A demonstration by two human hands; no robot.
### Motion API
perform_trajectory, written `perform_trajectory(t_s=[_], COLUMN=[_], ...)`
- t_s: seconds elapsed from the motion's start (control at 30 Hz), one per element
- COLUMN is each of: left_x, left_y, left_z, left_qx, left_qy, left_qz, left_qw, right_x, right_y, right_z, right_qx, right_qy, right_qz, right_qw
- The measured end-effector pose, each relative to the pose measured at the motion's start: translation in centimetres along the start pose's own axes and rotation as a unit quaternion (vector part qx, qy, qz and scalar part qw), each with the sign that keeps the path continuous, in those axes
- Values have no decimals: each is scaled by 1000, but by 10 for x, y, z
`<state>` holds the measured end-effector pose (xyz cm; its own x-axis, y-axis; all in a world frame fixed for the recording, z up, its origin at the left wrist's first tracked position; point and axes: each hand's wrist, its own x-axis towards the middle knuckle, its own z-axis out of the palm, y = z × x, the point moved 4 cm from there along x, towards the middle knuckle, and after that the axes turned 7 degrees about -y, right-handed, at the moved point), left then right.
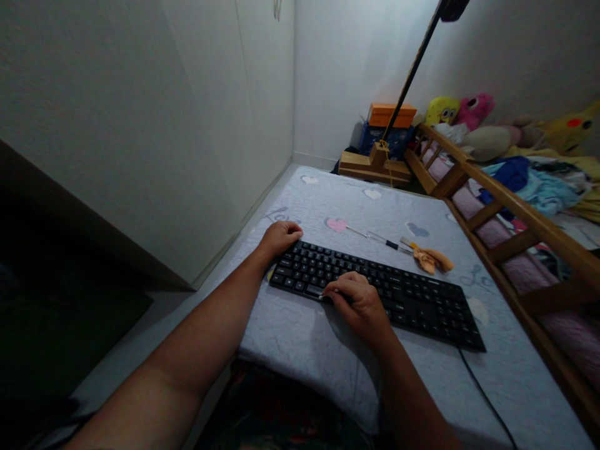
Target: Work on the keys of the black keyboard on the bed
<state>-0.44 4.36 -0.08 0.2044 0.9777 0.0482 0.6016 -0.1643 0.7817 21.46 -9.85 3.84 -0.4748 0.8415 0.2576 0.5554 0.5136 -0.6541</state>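
A black keyboard (403, 294) lies across a grey sheet with heart prints (300, 325). My left hand (280, 237) grips the keyboard's far left corner, fingers curled over the edge. My right hand (359, 303) rests on the front row of keys near the left side, pinching a small thin tool whose tip touches a key. The tool is mostly hidden by the fingers.
Behind the keyboard lie a screwdriver (382, 239), a small brush (407, 244) and an orange cloth (434, 259). A wooden bed rail (510, 206) runs along the right, with plush toys (462, 112) and clothes behind. A wooden stand with a dark pole (375, 164) is at the far end. White wall (140, 125) on the left.
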Motion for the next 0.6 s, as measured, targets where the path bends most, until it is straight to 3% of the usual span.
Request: perform_trajectory(t_s=[0.6], left_x=[0], left_y=[1], left_z=[0], left_qx=[-2], left_qy=[-1], left_qz=[0], left_qw=[1000], right_x=[-32], right_y=[21], right_z=[-29], right_qx=[36], right_qy=[25], right_qz=[46], right_qw=[998])
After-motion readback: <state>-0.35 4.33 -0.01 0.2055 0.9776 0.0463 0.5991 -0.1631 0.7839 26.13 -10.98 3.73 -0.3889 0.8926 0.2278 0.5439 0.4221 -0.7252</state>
